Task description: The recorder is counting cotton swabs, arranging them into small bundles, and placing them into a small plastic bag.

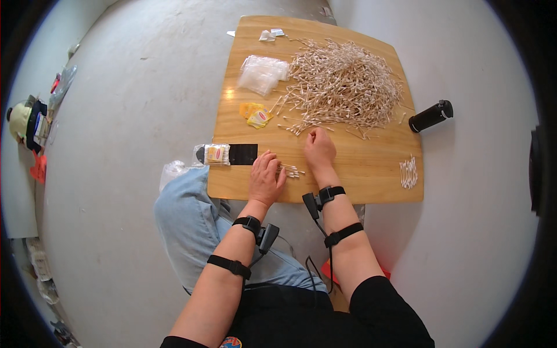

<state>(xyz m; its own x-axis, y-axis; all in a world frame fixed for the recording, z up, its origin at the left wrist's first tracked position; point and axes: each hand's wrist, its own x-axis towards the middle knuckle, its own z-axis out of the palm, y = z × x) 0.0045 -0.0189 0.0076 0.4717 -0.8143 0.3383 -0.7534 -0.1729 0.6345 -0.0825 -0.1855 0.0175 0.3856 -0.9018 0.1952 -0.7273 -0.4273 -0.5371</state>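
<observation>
A big loose heap of cotton swabs with wooden sticks and white tips covers the far right of the wooden table. My right hand is closed at the heap's near edge, its fingertips pinched together; what they hold is hidden. My left hand lies palm down near the front edge, fingers stretched out and slightly apart. It partly covers a small bunch of swabs, whose ends show to its right. Left of it, a clear bag packed with swabs and a yellow label lies beside a black strip.
Clear plastic bags are stacked at the far left of the table, with yellow label cards nearer. Several swabs lie apart at the right edge. A black bottle is beside the table's right edge, near the wall.
</observation>
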